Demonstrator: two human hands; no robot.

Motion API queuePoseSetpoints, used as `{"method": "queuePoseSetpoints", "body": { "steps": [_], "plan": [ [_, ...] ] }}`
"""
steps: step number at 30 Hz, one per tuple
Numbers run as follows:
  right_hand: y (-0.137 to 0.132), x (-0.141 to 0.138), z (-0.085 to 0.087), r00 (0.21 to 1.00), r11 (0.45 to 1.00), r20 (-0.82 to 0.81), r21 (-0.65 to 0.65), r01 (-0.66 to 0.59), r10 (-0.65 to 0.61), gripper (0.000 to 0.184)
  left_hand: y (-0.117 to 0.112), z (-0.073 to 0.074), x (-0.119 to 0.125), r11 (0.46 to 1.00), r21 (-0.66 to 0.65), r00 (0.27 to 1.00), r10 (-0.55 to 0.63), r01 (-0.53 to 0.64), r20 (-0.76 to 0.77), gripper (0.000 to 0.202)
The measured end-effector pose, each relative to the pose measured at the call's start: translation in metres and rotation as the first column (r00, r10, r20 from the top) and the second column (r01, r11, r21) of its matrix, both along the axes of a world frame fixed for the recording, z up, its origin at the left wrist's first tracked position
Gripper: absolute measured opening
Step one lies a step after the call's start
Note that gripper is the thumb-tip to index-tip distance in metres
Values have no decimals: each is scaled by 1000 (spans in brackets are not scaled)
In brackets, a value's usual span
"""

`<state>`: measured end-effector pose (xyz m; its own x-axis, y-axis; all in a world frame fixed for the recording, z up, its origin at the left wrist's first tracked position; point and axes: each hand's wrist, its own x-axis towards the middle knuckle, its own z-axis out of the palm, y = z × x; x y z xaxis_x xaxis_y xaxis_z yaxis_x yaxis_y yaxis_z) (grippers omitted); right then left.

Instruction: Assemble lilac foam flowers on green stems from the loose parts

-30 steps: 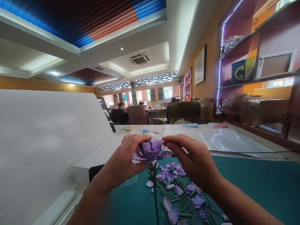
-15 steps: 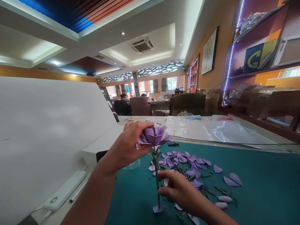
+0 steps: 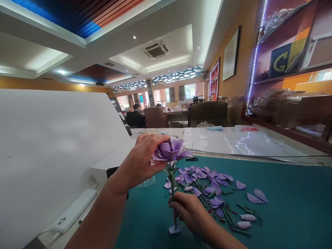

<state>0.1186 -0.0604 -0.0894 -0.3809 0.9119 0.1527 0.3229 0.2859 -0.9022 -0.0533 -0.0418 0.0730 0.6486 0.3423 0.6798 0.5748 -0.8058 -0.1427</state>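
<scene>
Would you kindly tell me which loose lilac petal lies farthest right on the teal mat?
The slender petal at the right edge, just beyond a similar one.

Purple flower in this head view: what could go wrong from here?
The left hand presses on the artificial flower head and might crease its petals. The right hand grips the thin green stem low down, so the stem could bend between the hands. The loose lilac petals on the teal cutting mat lie close enough to get knocked.
</scene>
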Motion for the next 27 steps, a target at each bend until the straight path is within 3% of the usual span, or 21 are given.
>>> {"method": "queuePoseSetpoints", "body": {
  "steps": [12,17,21,24,27],
  "plan": [
    [3,-5,-14,997,996,11,43,79,-79,14,0,2,5,1000,10,999,16,-16,-28,51],
    [4,1,-5,993,989,26,100,108,-111,13,-7,12,5,998,-20,999,52,-51,13,79],
    [4,15,5,990,984,2,103,143,-144,16,-11,14,-1,997,-79,983,6,9,183,87],
    [2,29,12,989,987,-46,69,143,-140,19,-7,4,-3,980,-179,921,-9,86,389,73],
    [-5,41,22,989,994,-100,18,108,-106,21,3,-13,2,922,-339,838,29,189,545,58]
  ]
}}
